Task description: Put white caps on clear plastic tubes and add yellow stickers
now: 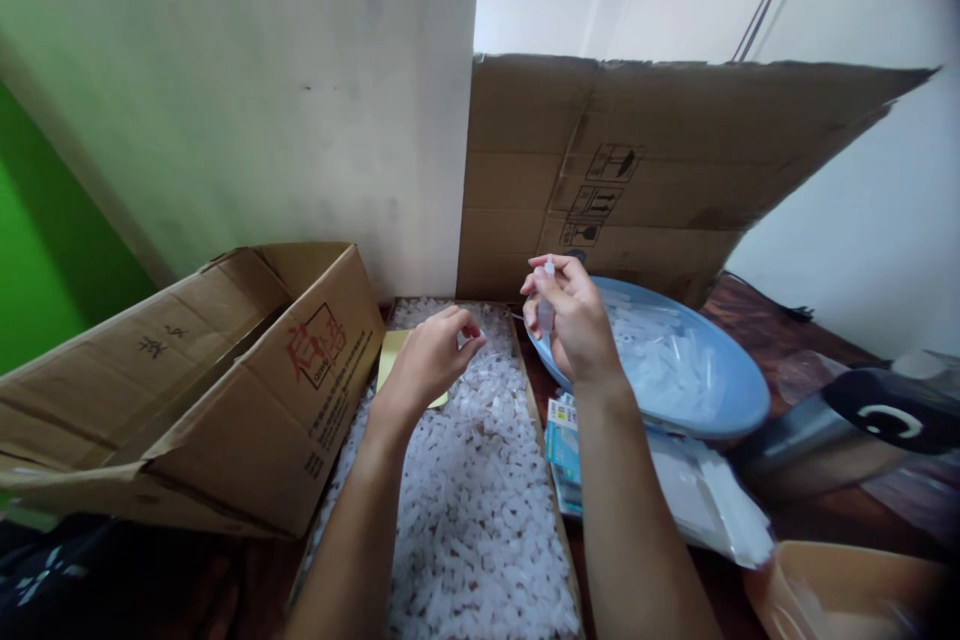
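Observation:
My right hand (574,315) is raised beside the blue basin, its fingers closed around a small translucent plastic tube (547,295) held roughly upright with its narrow end up. To the left, my left hand (439,350) hovers over a shallow tray full of small white translucent plastic pieces (472,490). Its thumb and index finger are pinched together; a tiny pale bit may be between the tips, too small to name. In the blue basin (739,410) lie many clear plastic tubes (667,350), partly hidden behind my right hand and forearm.
An open cardboard box (330,400) stands at the left, by a yellow paper (390,355). Cardboard (675,150) and a white panel (322,120) rise behind. On the right are flat packets (566,450), a steel tumbler (825,440) with a dark lid and an orange container (847,560).

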### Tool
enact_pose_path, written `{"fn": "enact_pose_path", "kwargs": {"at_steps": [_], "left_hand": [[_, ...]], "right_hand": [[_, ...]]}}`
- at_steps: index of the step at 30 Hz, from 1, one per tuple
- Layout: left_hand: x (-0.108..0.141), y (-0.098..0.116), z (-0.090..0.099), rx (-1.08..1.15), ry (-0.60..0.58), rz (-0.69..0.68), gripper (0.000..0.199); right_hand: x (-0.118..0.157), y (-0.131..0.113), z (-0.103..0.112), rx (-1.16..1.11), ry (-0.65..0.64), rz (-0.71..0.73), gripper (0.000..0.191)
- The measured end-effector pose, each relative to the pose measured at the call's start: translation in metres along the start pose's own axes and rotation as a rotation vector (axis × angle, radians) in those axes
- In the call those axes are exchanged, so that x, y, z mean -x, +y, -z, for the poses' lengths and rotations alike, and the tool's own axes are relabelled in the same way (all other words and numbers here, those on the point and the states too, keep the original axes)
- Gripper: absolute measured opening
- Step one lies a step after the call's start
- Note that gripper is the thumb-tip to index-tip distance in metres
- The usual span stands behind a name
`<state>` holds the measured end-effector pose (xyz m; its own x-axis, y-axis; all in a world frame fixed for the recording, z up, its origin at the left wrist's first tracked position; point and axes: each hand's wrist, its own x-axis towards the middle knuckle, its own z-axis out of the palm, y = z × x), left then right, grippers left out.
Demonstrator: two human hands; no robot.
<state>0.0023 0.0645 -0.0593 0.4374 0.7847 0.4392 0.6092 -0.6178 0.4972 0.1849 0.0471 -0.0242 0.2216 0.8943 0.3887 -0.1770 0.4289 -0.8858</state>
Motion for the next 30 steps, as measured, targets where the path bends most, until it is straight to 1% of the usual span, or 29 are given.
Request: {"fn": "enact_pose_path", "kwargs": {"at_steps": [4, 8, 12, 16, 19, 21, 25, 30], "left_hand": [[0.000, -0.001, 0.000, 0.000, -0.007, 0.004, 0.009], [0.000, -0.002, 0.001, 0.001, -0.012, 0.009, 0.008], [0.001, -0.003, 0.001, 0.008, -0.010, 0.016, 0.007], [0.000, -0.005, 0.000, 0.031, 0.000, 0.022, 0.008], [0.000, -0.007, -0.001, 0.058, 0.012, 0.019, 0.007], [0.000, -0.008, -0.001, 0.078, 0.023, 0.014, 0.007], [-0.002, -0.007, -0.003, 0.131, 0.060, 0.004, 0.004], [-0.003, -0.002, -0.003, 0.177, 0.107, 0.004, 0.004]], "right_hand": [[0.003, -0.004, -0.002, -0.057, -0.022, -0.011, 0.036], [0.006, -0.006, -0.004, -0.040, -0.104, 0.010, 0.034], [0.009, -0.002, -0.007, 0.068, -0.129, 0.012, 0.049], [0.009, 0.003, -0.008, 0.183, -0.127, 0.029, 0.065], [0.007, 0.006, -0.008, 0.197, -0.104, 0.048, 0.073], [0.005, 0.006, -0.008, 0.142, -0.085, 0.022, 0.068], [0.002, 0.007, -0.006, 0.040, -0.061, 0.001, 0.042], [0.001, 0.008, -0.005, 0.008, -0.051, 0.040, 0.033]]}}
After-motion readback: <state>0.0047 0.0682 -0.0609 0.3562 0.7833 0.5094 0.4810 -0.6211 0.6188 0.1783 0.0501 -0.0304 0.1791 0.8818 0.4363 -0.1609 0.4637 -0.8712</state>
